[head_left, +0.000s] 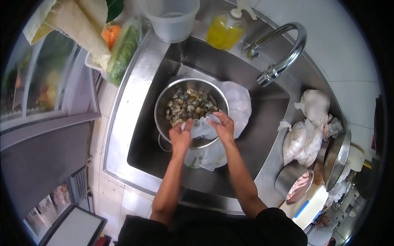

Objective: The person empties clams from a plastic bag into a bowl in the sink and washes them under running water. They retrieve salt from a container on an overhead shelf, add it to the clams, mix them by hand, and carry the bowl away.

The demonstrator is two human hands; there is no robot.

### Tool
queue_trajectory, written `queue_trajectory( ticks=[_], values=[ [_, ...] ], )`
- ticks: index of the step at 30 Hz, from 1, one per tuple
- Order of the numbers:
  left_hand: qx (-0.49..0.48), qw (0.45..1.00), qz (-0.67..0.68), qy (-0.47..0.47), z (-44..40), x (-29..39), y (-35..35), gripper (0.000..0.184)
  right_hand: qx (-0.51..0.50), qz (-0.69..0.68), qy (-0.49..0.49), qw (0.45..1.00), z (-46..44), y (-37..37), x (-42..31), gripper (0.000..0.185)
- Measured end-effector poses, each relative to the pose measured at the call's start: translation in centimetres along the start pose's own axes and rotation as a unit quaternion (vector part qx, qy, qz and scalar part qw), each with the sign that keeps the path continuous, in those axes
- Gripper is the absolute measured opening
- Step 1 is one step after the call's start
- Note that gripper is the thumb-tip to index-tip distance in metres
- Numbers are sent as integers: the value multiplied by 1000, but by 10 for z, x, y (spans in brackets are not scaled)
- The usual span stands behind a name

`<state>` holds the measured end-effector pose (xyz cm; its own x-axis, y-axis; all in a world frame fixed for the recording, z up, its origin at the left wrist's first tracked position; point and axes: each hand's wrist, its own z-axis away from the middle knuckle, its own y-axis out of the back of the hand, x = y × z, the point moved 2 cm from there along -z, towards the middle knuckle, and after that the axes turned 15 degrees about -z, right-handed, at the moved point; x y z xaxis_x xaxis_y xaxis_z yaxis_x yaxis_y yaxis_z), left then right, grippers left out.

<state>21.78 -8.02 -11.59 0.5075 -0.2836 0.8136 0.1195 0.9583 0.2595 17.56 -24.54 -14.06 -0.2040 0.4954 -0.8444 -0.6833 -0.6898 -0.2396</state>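
Note:
A round metal pot (159,107) stands in the steel sink, with many small clams (191,104) in it. Over the pot's near side, a thin clear plastic bag (202,128) is stretched between my two hands. My left hand (180,136) is closed on the bag's left edge, by the near left rim. My right hand (223,128) pinches its right edge, by the near right rim. Another plastic bag (205,158) lies in the sink just in front of the pot. A white filled bag (237,104) rests against the pot's right side.
A chrome faucet (293,53) arches over the sink's (123,123) back right. Behind stand a yellow soap bottle (225,30) and a plastic tub (174,24). Bagged items (303,139), a pot of meat (283,180) and a pan (338,160) crowd the right. Bagged green vegetables (125,51) sit left.

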Motion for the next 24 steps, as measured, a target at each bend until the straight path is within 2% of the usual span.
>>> queue_trajectory(
  ticks=[1, 3, 4, 5, 8, 9, 12, 15, 19, 20, 22, 23, 24],
  values=[
    [-1, 999, -53, 14, 7, 12, 7, 34, -18, 88, 36, 995, 3, 2, -2, 22],
    [73, 971, -181, -140, 5, 6, 12, 35, -27, 104, 3, 994, 4, 7, 1, 21],
    [112, 938, -242, -220, -1, 1, 12, 35, -34, 109, -9, 993, 0, 7, 3, 21],
    [103, 953, -232, -163, -5, -10, 13, 33, -35, 101, -24, 994, -2, 11, 9, 20],
    [-33, 999, -33, 4, 3, 12, 25, 28, -82, 84, 82, 990, -7, 21, 28, 28],
    [-48, 999, -6, -5, 4, 12, 24, 19, -80, 62, 73, 992, -1, 20, 24, 29],
    [-4, 993, 40, -108, 9, 12, 12, 16, -53, 9, 77, 996, 12, 1, 2, 31],
    [3, 996, -30, -79, 19, 18, 11, 25, 20, 8, 120, 993, 14, 1, -1, 28],
    [-74, 975, -175, -117, 33, 36, 3, 59, 79, 45, 130, 987, 17, -5, -2, 24],
    [-85, 964, -208, -139, 34, 36, -1, 63, 98, 59, 126, 986, 21, -11, -4, 24],
    [-109, 939, -271, -184, 37, 40, -8, 71, 76, 16, 190, 979, 23, -26, -4, 22],
    [-125, 937, -290, -150, 37, 41, -11, 69, 66, -5, 222, 973, 22, -29, -5, 21],
    [-112, 933, -304, -156, 34, 39, -15, 64, 64, 28, 227, 971, 21, -30, -5, 21]
  ],
)
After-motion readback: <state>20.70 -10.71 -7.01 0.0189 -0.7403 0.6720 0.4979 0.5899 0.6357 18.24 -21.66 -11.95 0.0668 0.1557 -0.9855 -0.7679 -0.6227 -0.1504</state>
